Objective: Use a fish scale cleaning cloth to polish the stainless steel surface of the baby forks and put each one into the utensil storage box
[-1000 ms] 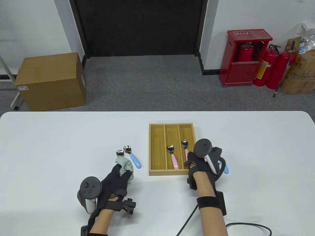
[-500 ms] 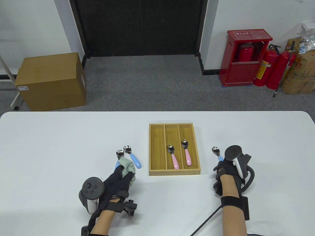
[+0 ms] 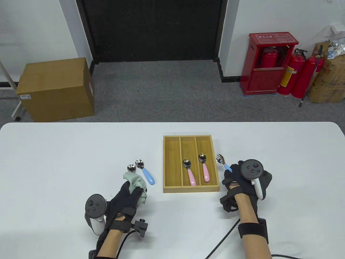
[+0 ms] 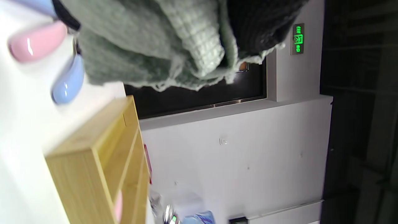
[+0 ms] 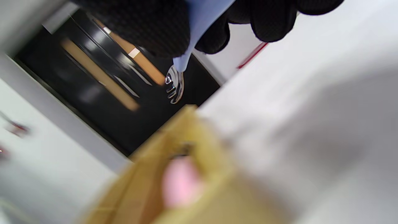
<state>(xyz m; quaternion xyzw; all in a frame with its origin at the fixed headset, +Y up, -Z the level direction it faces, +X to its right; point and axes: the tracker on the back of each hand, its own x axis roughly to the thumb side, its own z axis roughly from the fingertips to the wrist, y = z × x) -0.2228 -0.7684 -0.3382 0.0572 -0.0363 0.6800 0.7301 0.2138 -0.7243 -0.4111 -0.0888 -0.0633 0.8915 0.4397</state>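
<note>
Two pink forks (image 3: 190, 172) in box (image 3: 172, 162), right fingers (image 3: 231, 172) clamping blue fork (image 3: 223, 162), left fingers (image 3: 129, 190) bunching cloth (image 3: 136, 183)

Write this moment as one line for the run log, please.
left hand: holds cloth | right hand: holds blue fork beside storage box | box: two pink forks | table: two forks left
</note>
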